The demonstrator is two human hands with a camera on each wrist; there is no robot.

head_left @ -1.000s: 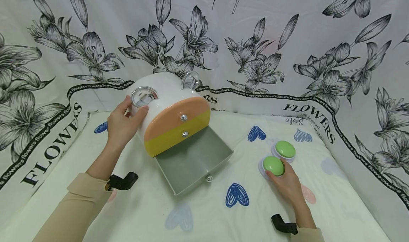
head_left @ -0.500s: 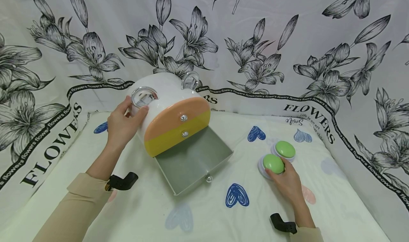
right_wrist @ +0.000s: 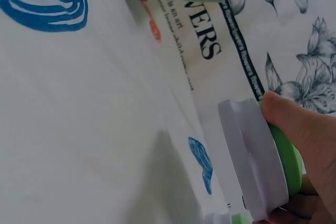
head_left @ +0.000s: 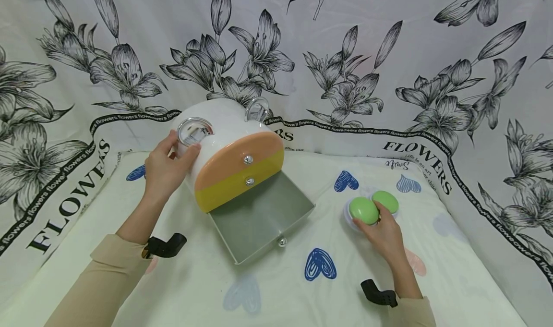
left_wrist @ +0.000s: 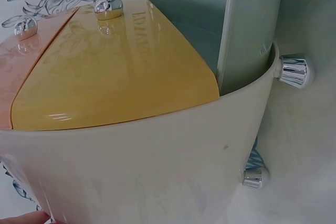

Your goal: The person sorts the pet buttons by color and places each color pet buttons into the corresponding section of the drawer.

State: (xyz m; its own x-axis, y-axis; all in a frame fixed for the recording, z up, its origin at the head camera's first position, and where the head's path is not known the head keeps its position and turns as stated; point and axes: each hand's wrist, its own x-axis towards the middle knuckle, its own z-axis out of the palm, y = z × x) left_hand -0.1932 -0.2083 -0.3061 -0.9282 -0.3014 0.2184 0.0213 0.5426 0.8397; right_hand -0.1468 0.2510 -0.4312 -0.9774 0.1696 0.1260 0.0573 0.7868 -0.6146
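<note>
In the head view a white drawer box (head_left: 224, 111) stands at left centre, tilted back, with orange and yellow drawer fronts and a clear, silver-rimmed round ear on each side. Its lowest drawer (head_left: 263, 216), grey-green inside, is pulled out. My left hand (head_left: 166, 166) grips the box's left side, thumb and fingers around the ear. On the right, my right hand (head_left: 386, 236) pinches a round push button (head_left: 363, 211) with a green dome and pale base. The right wrist view shows that button's base (right_wrist: 252, 156) raised off the sheet. A second green button (head_left: 386, 202) lies just behind, partly covered.
A white sheet with printed hearts (head_left: 320, 264) covers the surface. Behind it hangs a flower-printed cloth (head_left: 328, 67) with a black ribbon trim. Silver knobs (left_wrist: 294, 72) stick out beneath the box in the left wrist view. The pulled-out drawer has a silver knob (head_left: 282, 242).
My right hand has raised the front green button and shifted it slightly up and left, so it now overlaps the second button more. The left hand and the drawer box have stayed put.
</note>
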